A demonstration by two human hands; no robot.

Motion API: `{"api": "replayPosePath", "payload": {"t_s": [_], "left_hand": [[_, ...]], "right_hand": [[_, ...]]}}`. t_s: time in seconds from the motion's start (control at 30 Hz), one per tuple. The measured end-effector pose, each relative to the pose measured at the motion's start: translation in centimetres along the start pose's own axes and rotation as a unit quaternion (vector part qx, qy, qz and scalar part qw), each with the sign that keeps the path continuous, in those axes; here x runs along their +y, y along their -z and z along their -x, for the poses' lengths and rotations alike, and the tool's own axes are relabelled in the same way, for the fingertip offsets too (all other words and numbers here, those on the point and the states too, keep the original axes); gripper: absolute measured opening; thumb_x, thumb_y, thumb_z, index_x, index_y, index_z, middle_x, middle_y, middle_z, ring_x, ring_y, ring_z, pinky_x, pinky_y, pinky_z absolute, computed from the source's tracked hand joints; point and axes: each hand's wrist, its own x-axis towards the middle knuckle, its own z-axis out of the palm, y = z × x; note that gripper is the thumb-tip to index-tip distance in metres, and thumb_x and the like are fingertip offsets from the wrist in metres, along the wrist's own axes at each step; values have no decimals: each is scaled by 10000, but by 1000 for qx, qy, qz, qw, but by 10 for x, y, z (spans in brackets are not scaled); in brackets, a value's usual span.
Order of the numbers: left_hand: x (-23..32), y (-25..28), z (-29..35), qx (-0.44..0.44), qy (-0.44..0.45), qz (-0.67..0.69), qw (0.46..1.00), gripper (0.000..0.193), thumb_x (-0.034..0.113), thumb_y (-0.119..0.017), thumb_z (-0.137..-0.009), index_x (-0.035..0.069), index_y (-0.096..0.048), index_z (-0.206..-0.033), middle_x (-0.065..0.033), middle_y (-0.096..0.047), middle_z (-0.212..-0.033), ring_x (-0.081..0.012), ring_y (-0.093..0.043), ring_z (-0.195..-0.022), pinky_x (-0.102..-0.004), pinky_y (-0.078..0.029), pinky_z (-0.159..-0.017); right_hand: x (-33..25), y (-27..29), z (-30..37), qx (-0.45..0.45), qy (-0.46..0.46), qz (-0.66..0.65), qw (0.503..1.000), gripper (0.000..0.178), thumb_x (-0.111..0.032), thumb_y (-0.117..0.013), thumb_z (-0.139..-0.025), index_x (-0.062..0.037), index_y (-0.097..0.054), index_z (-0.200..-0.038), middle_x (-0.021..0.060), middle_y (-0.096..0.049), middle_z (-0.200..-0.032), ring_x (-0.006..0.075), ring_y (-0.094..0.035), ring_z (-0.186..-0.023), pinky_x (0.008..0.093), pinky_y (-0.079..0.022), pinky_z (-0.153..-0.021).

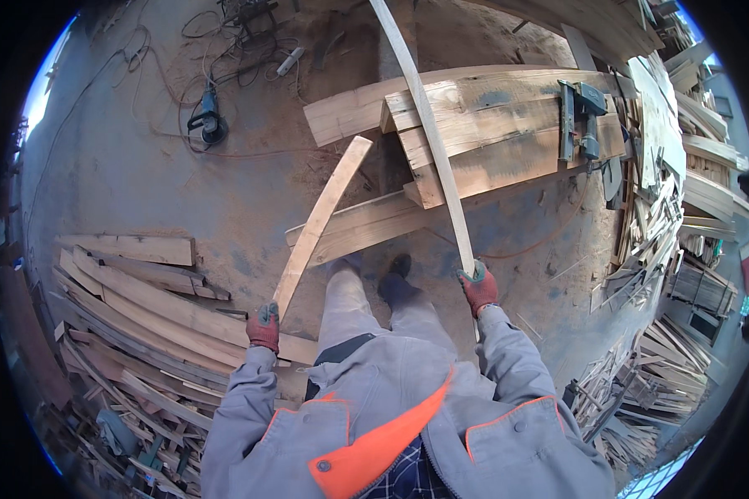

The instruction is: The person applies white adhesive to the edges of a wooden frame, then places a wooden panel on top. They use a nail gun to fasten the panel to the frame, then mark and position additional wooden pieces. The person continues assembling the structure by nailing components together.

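Note:
My left hand point(264, 327), in a red work glove, is closed round the lower end of a short wooden board point(323, 218), which slants up and away to the right. In the same kind of glove, my right hand point(478, 289) grips a long thin wooden strip point(429, 125). That strip runs far up past the top edge and crosses in front of a workbench of thick planks point(483, 133). On the bench's right part lies a dark teal nail gun point(589, 121).
A stack of boards point(158, 283) lies on the floor at left. A blue angle grinder point(210, 116) rests among tangled cords at the far left, near a white power strip point(290, 61). Scrap wood piles point(657, 391) fill the right side. An orange hose point(549, 237) crosses the floor near the bench.

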Motion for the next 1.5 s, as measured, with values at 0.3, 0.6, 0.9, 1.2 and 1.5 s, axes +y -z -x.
{"api": "replayPosePath", "payload": {"t_s": [0.3, 0.6, 0.9, 1.2, 1.5], "left_hand": [[34, 61, -109, -146, -92, -181, 968, 307, 481, -715, -930, 182, -730, -999, -148, -735, -847, -409, -720, -809, -498, -574, -699], [67, 68, -192, -142, -176, -202, 953, 366, 513, -767, -856, 160, -741, -951, -136, -737, -838, -397, -716, -786, -489, -561, -684], [144, 23, -276, -262, -186, -182, 929, 469, 591, -745, -859, 129, -760, -940, -164, -741, -862, -390, -716, -853, -488, -553, -750], [352, -67, -280, -470, -65, -91, 876, 667, 751, -627, -886, 103, -780, -926, -143, -768, -893, -335, -722, -855, -457, -555, -785], [442, -126, -250, -317, -127, -172, 924, 661, 660, -694, -871, 94, -776, -1203, -180, -773, -1135, -342, -729, -1074, -440, -565, -923]], "right_hand": [[-165, 18, -125, 198, 255, 95, 942, 675, -321, -852, -833, -112, -597, -1423, 152, -678, -1301, 376, -640, -1193, 446, -545, -999], [-204, -5, -189, 140, 264, 145, 943, 534, -332, -808, -866, -107, -672, -1331, 141, -688, -1240, 369, -663, -1125, 450, -567, -932], [-206, -5, -191, 128, 250, 160, 946, 510, -322, -792, -876, -98, -679, -1319, 143, -682, -1229, 369, -650, -1139, 454, -559, -946], [-211, -3, -191, 129, 226, 149, 954, 489, -325, -823, -846, -125, -684, -1271, 109, -674, -1226, 346, -659, -1122, 439, -570, -912], [-208, -1, -191, 140, 251, 96, 953, 445, -317, -779, -859, -113, -682, -1243, 102, -660, -1197, 355, -627, -1089, 464, -559, -893]]}}
